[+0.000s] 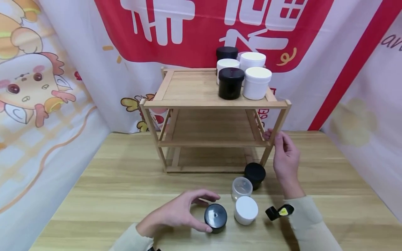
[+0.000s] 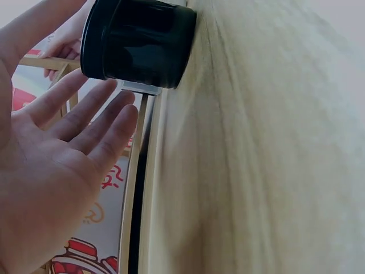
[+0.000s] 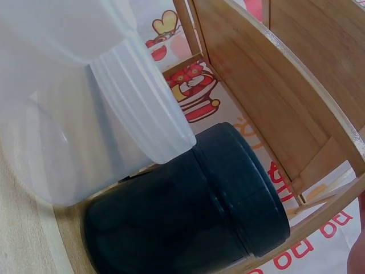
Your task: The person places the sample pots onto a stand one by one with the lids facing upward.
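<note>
My left hand (image 1: 183,211) curves around the near black jar (image 1: 215,218), its thumb at the jar's front and its fingers spread behind. In the left wrist view the fingers (image 2: 85,123) look relaxed and do not close on that jar. At the right front post of the three-tier wooden rack (image 1: 216,143), my right hand (image 1: 286,158) grips the wood between thumb and fingers. Between the hands stand a white jar (image 1: 246,210), a clear jar (image 1: 242,188) and another black jar (image 1: 254,174). The right wrist view shows this farther black jar (image 3: 188,200) close up.
Several black and white jars (image 1: 257,83) crowd the right side of the rack's top shelf (image 1: 188,87). Printed cloth (image 1: 201,31) hangs behind and on both sides. The wooden table (image 1: 119,195) extends under everything.
</note>
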The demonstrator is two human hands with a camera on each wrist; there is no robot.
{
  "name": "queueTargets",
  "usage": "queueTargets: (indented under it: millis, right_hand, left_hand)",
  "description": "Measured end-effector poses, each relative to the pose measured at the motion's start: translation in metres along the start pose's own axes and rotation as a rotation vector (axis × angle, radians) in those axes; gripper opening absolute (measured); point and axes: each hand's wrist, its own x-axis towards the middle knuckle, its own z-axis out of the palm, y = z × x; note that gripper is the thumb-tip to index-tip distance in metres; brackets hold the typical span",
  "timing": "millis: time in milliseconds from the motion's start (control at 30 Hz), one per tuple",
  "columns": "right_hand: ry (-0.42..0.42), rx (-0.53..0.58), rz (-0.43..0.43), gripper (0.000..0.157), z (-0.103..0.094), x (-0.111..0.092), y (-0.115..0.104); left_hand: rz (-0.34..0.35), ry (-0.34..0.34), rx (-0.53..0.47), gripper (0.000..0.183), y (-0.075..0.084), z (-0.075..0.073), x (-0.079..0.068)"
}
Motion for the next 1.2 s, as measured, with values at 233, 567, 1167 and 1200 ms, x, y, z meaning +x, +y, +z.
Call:
queueTargets:
  millis: [233, 567, 1167, 1200]
  right_hand:
    - [-0.024, -0.051, 0.011, 0.045, 0.003, -0.001, -0.004]
    - [0.023, 0.036, -0.026, 0.044, -0.002, 0.004, -0.003]
    - [0.018, 0.019, 0.015, 0.043, 0.004, 0.003, -0.001]
    - [0.017, 0.020, 0.016, 0.044, 0.004, 0.002, 0.000]
  left_hand:
    - [0.010, 0.035, -0.054, 0.076, -0.007, 0.003, -0.008]
    - [0.017, 0.026, 0.011, 0.077, 0.006, -0.010, -0.001]
    - [-0.039, -0.010, -0.068, 0.081, -0.002, 0.003, -0.004]
    - [-0.042, -0.011, -0.075, 0.080, -0.003, 0.004, -0.004]
